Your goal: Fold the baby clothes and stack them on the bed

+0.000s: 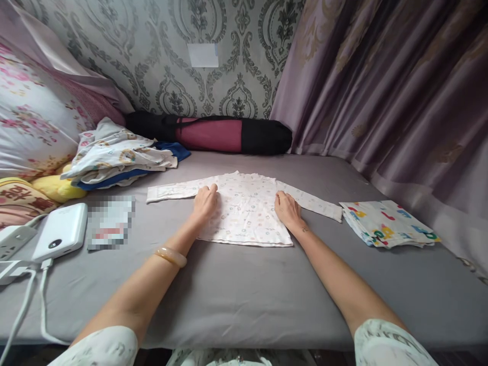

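A small white long-sleeved shirt [246,213] with a pale print lies spread flat, its sleeves stretched out to both sides and its hem towards me. My left hand [206,202], fingers curled, grips the cloth at the left side just below the sleeve. On the opposite side my right hand [287,207] is closed on the shirt's edge under the other sleeve. The fingertips of both hands are partly hidden. A bangle [170,256] circles my left wrist.
Grey sheet [236,295] underneath. Folded colourful printed cloth [389,223] lies right; piled clothes [118,152] lie back left. A white power bank [63,231] with cables and a blurred packet [110,222] are at left. A black and maroon long bag [209,134] rests against the wall.
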`<act>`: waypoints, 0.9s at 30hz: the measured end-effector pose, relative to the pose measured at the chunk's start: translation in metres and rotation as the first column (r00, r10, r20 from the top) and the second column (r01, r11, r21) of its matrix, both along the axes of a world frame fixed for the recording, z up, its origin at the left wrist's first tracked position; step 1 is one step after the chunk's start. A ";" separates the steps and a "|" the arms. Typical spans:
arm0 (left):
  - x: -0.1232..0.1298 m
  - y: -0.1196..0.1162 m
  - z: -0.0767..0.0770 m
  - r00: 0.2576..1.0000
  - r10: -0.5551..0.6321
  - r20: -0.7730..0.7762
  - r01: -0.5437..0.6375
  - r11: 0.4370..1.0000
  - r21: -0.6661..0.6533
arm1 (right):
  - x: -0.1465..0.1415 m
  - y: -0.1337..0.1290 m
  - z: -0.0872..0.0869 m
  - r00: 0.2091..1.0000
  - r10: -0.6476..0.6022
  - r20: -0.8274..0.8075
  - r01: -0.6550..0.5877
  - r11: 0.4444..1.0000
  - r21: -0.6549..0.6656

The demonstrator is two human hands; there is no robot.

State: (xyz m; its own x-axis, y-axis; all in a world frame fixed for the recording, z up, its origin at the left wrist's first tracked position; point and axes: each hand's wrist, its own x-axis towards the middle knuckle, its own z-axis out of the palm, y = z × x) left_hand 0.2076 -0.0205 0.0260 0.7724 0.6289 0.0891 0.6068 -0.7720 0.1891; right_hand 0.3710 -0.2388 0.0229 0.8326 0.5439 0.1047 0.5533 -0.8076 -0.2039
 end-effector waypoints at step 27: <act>0.018 -0.026 -0.033 0.955 -0.294 -0.028 0.294 0.956 -0.018 | -0.031 0.035 -0.018 0.971 0.208 -0.119 -0.220 0.970 -0.104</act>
State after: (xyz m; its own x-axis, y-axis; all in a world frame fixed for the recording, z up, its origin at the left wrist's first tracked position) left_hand 0.2254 -0.0464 -0.0073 0.9254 0.3748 0.0563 0.3591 -0.9146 0.1857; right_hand 0.3400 -0.2037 0.0054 0.6984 0.7138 -0.0522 0.6961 -0.6944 -0.1827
